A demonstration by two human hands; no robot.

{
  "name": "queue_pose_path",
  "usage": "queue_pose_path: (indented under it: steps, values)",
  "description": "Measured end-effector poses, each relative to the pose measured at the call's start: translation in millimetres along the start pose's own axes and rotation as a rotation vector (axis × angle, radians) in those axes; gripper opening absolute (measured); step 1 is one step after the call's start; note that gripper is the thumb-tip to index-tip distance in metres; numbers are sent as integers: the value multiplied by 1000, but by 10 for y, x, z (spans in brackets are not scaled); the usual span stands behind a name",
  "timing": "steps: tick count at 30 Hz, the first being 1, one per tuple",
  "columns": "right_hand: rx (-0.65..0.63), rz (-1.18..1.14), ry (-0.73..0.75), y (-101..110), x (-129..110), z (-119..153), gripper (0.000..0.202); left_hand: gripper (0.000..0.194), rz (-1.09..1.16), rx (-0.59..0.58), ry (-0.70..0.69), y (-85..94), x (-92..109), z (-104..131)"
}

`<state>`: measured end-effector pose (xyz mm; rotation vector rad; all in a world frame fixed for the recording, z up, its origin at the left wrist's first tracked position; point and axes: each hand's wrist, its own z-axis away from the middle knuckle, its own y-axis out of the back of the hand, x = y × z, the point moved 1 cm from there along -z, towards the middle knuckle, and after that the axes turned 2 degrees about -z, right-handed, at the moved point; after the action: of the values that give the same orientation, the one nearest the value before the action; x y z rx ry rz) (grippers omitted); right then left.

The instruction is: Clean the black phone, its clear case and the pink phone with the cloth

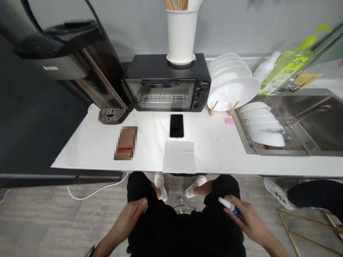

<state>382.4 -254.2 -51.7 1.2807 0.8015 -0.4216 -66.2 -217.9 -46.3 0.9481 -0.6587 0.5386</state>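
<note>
Head view: right hand [245, 214] above the right thigh, fingers and thumb closed around a white-and-blue pen [227, 204], white end pointing left and slightly far, dark end tucked into the grip. Left hand [134, 211] over the left thigh, fingers drawn together and gently bent, palm hidden; impossible to tell how far closed, or with anything inside. Both hands nearer than the edge of the white worktop [211, 146], well apart from each other.

On the worktop, straight ahead, a pale square sheet [179, 157] flat at the near edge, with a dark-screened phone [177, 126] just beyond. To the left, a brown oblong item [125, 143], blurred by pixels. Farther left, a tall dark dispenser [88, 71] with a slotted drip tray [111, 115]. At the far side, a black toaster oven [164, 91], door shut, with a white pot [181, 34] of wooden sticks [177, 5] on top. Right of the oven, white plates [233, 91] leaning in a wooden stand, a pink slip [229, 121] nearby. Farther right, a steel sink [318, 125] with white bowls [264, 119] stacked in its left part, and a yellow-green bottle [285, 69] behind.

Below, at the right, another person's dark-clothed leg [313, 196] and white shoe [278, 194], beside a gold-coloured metal frame [288, 232].
</note>
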Motion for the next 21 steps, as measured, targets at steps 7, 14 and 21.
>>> queue_pose_path:
  steps: [7,14,21]
  values:
    - [119,-849,-220,-439,-338,-290,39,27,77,153,-268,-22,423,-235]
    - [184,-1210,90,-394,-867,-1210,50,14,-147,346,-690,618,935,-1230]
    - [139,-771,180,-55,-801,-1698,50,12,-182,201,-753,624,909,-1534]
